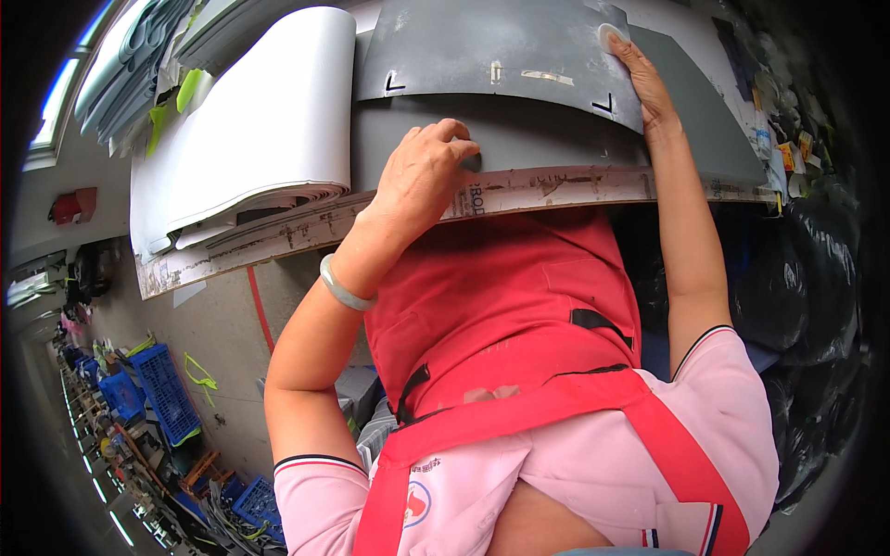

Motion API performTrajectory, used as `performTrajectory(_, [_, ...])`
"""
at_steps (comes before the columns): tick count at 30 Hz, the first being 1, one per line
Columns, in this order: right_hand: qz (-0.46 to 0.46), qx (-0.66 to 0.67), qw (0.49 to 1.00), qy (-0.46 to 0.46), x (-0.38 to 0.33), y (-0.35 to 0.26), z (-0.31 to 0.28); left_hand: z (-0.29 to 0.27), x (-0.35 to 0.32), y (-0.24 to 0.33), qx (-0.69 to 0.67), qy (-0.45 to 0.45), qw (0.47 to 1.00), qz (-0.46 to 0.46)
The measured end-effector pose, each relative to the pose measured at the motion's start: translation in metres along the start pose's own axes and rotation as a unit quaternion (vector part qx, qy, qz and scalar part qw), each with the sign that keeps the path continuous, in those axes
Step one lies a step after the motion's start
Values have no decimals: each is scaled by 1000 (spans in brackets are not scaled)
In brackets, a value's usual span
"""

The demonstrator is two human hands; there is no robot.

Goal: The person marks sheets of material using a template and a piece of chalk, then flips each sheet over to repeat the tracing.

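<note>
My left hand [422,176] is closed at the front edge of the table, with a small dark piece [471,161] at its fingertips that I cannot make out further. My right hand [644,82] grips the right edge of a stiff grey sheet [482,46], its thumb on a small white round disc [611,37]. That sheet has black corner marks, bits of tape and whitish smears. Its near edge is bowed and lifted off a larger dark grey sheet [399,139] lying flat beneath. The fingers behind the sheet are hidden.
A thick folded stack of white sheet material [269,120] lies left of the grey sheets. The worn table edge [556,188] runs across in front of me. Grey folded material [139,65] is piled far left. Black plastic bags [797,278] stand at right; blue crates [165,394] sit lower left.
</note>
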State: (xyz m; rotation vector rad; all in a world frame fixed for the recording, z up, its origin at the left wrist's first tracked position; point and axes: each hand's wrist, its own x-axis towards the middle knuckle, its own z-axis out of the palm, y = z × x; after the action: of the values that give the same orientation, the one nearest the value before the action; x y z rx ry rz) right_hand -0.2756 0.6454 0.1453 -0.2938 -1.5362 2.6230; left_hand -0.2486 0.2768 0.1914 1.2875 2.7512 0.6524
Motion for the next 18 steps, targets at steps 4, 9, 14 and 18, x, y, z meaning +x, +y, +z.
performTrajectory(4, [0, -22, 1000, 3, -4, 2, -4, -7, -3, -9, -53, -39, 998, 1])
performTrajectory(9, [0, -52, 999, -5, 0, 4, -14, -1, -8, -14, 15, -21, 997, 69])
performTrajectory(14, [-7, -63, 998, -10, 4, 5, -22, -9, -6, -11, 9, -22, 997, 73])
performTrajectory(18, [-7, -80, 997, 9, 4, 7, -23, -19, -4, -13, -74, -73, 994, -15])
